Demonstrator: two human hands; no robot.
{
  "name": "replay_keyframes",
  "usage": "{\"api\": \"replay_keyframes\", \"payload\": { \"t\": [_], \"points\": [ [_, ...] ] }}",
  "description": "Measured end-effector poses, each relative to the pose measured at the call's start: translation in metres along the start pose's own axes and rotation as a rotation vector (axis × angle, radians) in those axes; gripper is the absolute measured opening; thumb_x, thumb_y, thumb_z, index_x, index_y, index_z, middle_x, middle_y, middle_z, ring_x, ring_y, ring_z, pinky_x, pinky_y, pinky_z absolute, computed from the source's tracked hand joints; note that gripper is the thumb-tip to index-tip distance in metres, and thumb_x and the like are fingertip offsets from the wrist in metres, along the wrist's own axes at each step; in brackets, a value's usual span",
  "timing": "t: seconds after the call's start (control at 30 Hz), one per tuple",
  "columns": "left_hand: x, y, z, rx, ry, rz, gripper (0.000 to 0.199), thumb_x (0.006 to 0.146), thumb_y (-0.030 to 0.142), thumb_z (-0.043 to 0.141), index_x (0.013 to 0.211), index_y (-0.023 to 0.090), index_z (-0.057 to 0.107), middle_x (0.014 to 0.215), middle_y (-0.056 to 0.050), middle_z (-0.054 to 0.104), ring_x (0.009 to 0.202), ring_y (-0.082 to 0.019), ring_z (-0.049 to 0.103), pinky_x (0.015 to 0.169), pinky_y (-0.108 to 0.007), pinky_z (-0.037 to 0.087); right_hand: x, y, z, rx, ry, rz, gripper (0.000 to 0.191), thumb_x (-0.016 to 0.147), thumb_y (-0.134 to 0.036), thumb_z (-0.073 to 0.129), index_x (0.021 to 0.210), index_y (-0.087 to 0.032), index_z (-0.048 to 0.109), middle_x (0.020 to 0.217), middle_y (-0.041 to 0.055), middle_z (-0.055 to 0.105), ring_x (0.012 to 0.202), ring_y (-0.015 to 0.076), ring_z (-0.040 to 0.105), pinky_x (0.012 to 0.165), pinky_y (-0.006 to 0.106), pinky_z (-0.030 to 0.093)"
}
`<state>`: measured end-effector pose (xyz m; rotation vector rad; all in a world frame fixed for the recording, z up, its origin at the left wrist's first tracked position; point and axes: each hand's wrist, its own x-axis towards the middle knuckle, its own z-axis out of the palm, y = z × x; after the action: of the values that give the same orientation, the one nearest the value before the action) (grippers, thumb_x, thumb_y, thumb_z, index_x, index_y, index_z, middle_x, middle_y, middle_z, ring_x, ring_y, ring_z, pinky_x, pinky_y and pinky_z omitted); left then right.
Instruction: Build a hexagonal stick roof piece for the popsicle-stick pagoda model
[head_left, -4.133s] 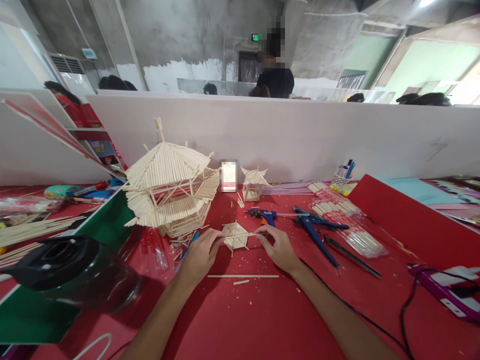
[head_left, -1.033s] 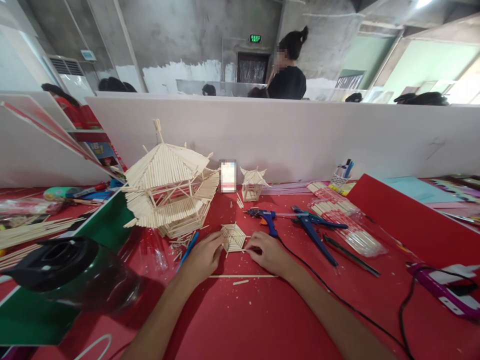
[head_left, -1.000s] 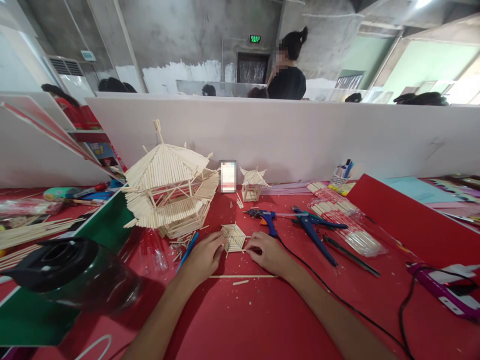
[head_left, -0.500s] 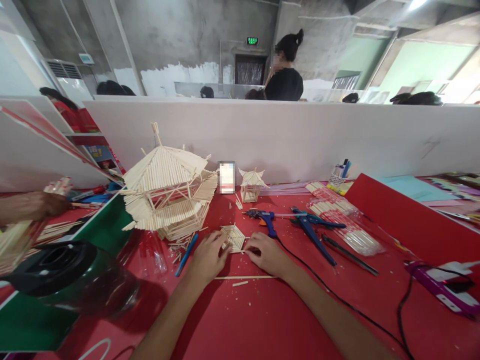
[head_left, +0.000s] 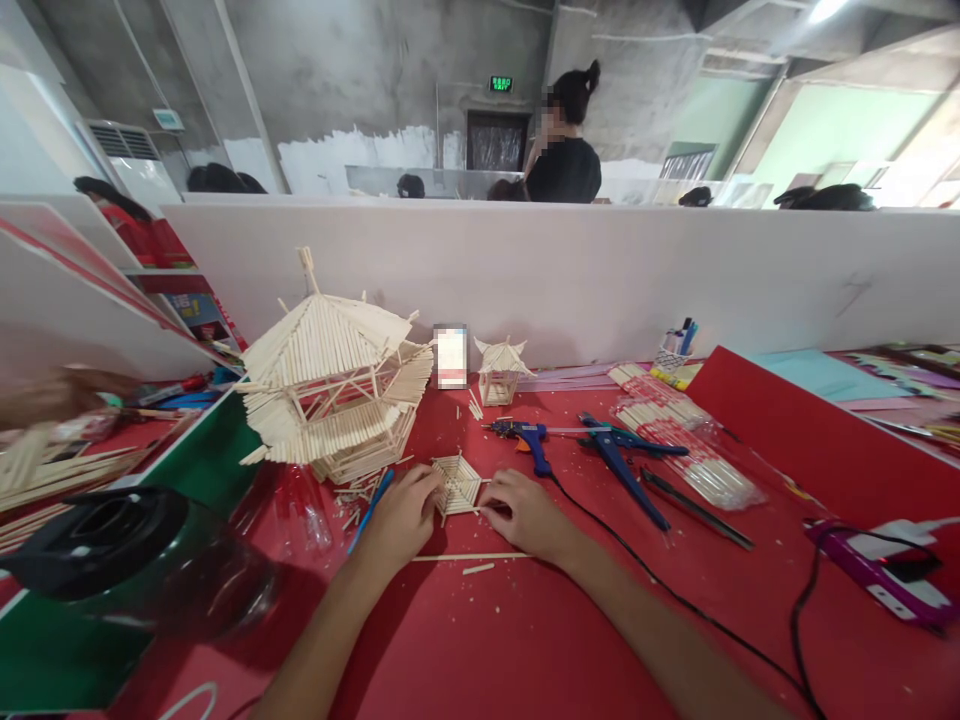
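Observation:
A small hexagonal lattice of wooden sticks (head_left: 457, 486), web-like with nested rings, lies on the red table between my hands. My left hand (head_left: 405, 508) has its fingers curled on the lattice's left edge. At the right side, my right hand (head_left: 525, 512) pinches a stick end that juts from the lattice. A long thin stick (head_left: 469, 557) and a short stick piece (head_left: 478, 569) lie just below. Beyond my left hand stands a large stick pavilion (head_left: 337, 390) with a layered roof; a small stick pavilion (head_left: 501, 372) stands farther back.
A blue glue gun (head_left: 531, 440), blue-handled cutters (head_left: 626, 475) and packs of sticks (head_left: 690, 445) lie to the right, near a purple power strip (head_left: 877, 580). A blue pen (head_left: 371, 512) and dark bottle (head_left: 150, 560) are left. A co-worker's hand (head_left: 82, 395) blurs beyond the green divider.
My left hand has drawn back left and toward me, uncovering more of the lattice, which has shifted slightly the same way. My right hand keeps its pinch. The co-worker's hand has moved.

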<state>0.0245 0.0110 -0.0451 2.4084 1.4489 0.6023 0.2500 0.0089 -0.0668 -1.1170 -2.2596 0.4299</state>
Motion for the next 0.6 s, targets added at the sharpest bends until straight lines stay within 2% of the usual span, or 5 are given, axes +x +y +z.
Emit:
{"api": "replay_keyframes", "payload": {
  "t": [0.1, 0.2, 0.27, 0.4, 0.6],
  "points": [
    [-0.0010, -0.0009, -0.0016, -0.026, -0.006, -0.003, 0.021, 0.087, 0.007, 0.044, 0.091, 0.020, 0.061, 0.104, -0.006, 0.062, 0.094, -0.020, 0.062, 0.085, -0.031, 0.046, 0.0001, -0.0005, 0.0006, 0.003, -0.005, -0.005, 0.008, 0.085, -0.013, 0.065, 0.082, -0.020, 0.067, 0.081, 0.0032, 0.062, 0.082, 0.0177, 0.057, 0.073, 0.028, 0.044],
    [-0.0020, 0.0000, -0.0003, -0.010, -0.004, -0.017, 0.011, 0.092, 0.023, 0.051, 0.093, 0.020, 0.061, 0.108, -0.007, 0.061, 0.097, -0.022, 0.061, 0.088, -0.033, 0.046, -0.0002, -0.0005, 0.0009, -0.002, -0.004, -0.002, 0.007, 0.085, -0.014, 0.065, 0.082, -0.020, 0.067, 0.082, 0.0034, 0.062, 0.082, 0.0180, 0.057, 0.073, 0.028, 0.044],
    [-0.0024, 0.0010, 0.0010, 0.015, -0.002, -0.036, 0.011, 0.091, 0.030, 0.055, 0.094, 0.021, 0.061, 0.110, -0.007, 0.061, 0.099, -0.023, 0.061, 0.088, -0.034, 0.046, -0.0002, -0.0006, 0.0010, -0.003, -0.002, 0.001, 0.007, 0.086, -0.014, 0.066, 0.083, -0.020, 0.067, 0.082, 0.0033, 0.063, 0.081, 0.0178, 0.056, 0.073, 0.028, 0.043],
    [-0.0022, 0.0021, 0.0025, 0.049, -0.017, -0.054, 0.013, 0.090, 0.031, 0.058, 0.096, 0.021, 0.061, 0.111, -0.007, 0.060, 0.101, -0.023, 0.060, 0.090, -0.035, 0.045, 0.0001, -0.0015, -0.0001, 0.001, -0.003, -0.003, 0.007, 0.085, -0.013, 0.066, 0.084, -0.019, 0.067, 0.082, 0.0030, 0.063, 0.081, 0.0175, 0.056, 0.073, 0.028, 0.042],
    [-0.0030, 0.0029, 0.0025, 0.055, -0.011, -0.052, 0.012, 0.093, 0.030, 0.053, 0.097, 0.021, 0.060, 0.110, -0.006, 0.059, 0.101, -0.023, 0.059, 0.090, -0.035, 0.044, -0.0004, -0.0011, -0.0010, 0.019, -0.010, 0.009, 0.006, 0.087, -0.015, 0.065, 0.086, -0.019, 0.068, 0.083, 0.0033, 0.064, 0.081, 0.0172, 0.056, 0.074, 0.027, 0.042]
  ]
}}
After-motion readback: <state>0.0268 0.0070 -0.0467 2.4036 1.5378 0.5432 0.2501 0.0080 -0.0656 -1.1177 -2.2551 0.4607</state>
